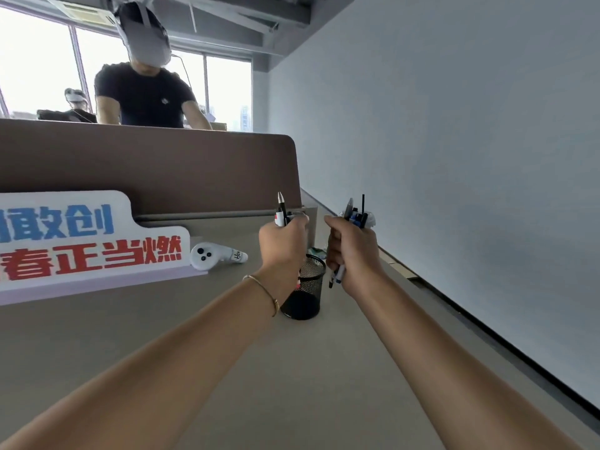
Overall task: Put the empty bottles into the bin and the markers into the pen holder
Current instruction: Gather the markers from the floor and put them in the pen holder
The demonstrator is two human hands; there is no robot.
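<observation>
Both fisted, left hand (281, 242) gripping one marker (281, 210), right hand (352, 251) a marker bunch (356, 213) above pen holder (306, 289)

Bright daylight pours in through the windows (39, 69) at the far left, which are blown out to near white. The wall (454, 157) on the right is evenly lit and pale. The worktop (227, 368) shows only soft, faint shadows. Wide-angle distortion tilts and bends lines toward the edges; fine detail is slightly soft throughout.

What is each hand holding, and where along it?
Left hand fists one marker around its middle; right hand fists a bundle of markers mid-length.
</observation>
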